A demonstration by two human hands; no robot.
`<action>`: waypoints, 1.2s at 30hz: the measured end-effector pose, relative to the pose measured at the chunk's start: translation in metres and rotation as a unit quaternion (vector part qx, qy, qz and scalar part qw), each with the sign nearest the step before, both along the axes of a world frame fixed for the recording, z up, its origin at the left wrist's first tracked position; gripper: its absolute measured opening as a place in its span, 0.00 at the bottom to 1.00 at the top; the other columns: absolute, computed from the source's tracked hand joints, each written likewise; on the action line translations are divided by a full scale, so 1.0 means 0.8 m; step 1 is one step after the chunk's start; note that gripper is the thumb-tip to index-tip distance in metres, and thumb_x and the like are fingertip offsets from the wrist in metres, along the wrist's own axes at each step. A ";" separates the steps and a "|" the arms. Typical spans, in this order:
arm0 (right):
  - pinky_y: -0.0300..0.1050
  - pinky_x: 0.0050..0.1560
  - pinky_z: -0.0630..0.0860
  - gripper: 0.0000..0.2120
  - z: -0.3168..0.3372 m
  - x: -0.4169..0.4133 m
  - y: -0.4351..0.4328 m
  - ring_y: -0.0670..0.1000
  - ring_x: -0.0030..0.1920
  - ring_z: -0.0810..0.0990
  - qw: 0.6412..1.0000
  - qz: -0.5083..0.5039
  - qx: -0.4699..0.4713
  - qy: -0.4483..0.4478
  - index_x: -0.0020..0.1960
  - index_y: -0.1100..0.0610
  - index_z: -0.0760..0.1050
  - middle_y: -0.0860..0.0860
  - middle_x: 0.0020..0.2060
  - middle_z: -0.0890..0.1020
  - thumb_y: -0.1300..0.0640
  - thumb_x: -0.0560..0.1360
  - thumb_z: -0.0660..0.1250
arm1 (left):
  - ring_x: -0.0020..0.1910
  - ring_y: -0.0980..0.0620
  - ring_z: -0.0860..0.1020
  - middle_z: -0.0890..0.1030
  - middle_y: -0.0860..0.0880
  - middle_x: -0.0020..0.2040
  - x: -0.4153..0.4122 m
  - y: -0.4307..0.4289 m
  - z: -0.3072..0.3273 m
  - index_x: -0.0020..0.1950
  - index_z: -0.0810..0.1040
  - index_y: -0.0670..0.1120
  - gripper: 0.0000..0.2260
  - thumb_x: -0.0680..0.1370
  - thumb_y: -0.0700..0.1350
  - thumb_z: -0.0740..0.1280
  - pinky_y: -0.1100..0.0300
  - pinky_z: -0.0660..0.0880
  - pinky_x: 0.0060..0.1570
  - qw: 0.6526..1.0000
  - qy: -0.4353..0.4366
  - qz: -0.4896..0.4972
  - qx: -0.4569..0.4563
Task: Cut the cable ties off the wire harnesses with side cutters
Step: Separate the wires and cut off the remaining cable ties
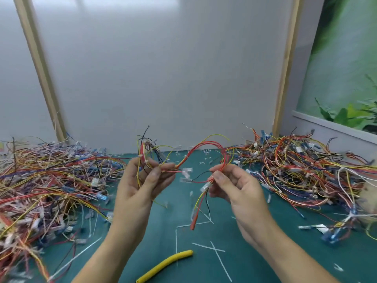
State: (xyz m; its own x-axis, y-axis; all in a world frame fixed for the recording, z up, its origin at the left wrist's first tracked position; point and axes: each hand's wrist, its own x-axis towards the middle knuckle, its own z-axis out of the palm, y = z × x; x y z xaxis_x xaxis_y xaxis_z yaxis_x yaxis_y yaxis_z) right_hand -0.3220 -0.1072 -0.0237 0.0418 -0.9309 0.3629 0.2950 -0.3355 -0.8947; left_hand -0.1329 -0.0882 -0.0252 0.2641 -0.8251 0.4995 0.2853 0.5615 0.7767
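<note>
Harness (201, 147) mid-frame, above the green mat (265, 252). Our left hand (140, 180) pinches the bundled end and our right hand (234, 186) pinches the connector end. Left wire pile (51, 180) and right wire pile (306, 170) flank us. Cut ties (204, 245) and a yellow ribbed tube (167, 264) lie lower centre.

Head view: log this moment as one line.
left hand: grips harness | right hand: pinches harness | tool: none held | left pile, right pile: on mat | ties: loose on mat
</note>
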 end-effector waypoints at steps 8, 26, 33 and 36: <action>0.39 0.44 0.80 0.09 0.011 -0.026 -0.013 0.49 0.38 0.81 0.996 -0.057 -0.019 -0.073 0.54 0.59 0.81 0.52 0.36 0.83 0.67 0.79 0.63 | 0.51 0.45 0.84 0.84 0.41 0.47 0.012 0.002 0.009 0.47 0.74 0.51 0.09 0.81 0.37 0.60 0.57 0.81 0.50 0.997 0.044 0.053 -0.028; 0.41 0.24 0.74 0.12 -0.007 -0.014 -0.013 0.50 0.27 0.76 0.995 -0.080 0.003 0.066 0.48 0.59 0.77 0.52 0.34 0.81 0.70 0.81 0.57 | 0.51 0.38 0.84 0.84 0.34 0.49 -0.015 0.009 -0.004 0.49 0.71 0.45 0.10 0.82 0.32 0.57 0.58 0.81 0.46 1.000 0.000 -0.012 0.017; 0.41 0.24 0.72 0.15 -0.008 -0.013 -0.009 0.49 0.28 0.74 0.996 -0.061 -0.018 0.055 0.46 0.57 0.78 0.53 0.33 0.79 0.69 0.81 0.56 | 0.45 0.38 0.85 0.84 0.34 0.45 -0.016 0.014 0.005 0.45 0.76 0.54 0.23 0.80 0.27 0.54 0.56 0.82 0.44 0.998 0.041 -0.035 0.020; 0.41 0.25 0.72 0.17 -0.009 -0.012 -0.007 0.50 0.28 0.74 0.996 -0.058 -0.025 0.056 0.45 0.55 0.79 0.53 0.33 0.79 0.70 0.81 0.56 | 0.45 0.37 0.85 0.84 0.34 0.46 -0.015 0.015 0.006 0.44 0.77 0.56 0.24 0.80 0.28 0.55 0.57 0.81 0.43 0.998 0.049 -0.040 0.026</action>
State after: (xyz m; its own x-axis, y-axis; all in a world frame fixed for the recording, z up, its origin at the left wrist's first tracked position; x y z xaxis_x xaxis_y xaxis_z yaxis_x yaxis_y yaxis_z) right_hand -0.3316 -0.1132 -0.0308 -0.0221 -0.9130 0.4073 0.1505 -0.4058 -0.9015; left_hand -0.1448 -0.0764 -0.0202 0.2417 -0.8693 0.4311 0.4028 0.4941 0.7705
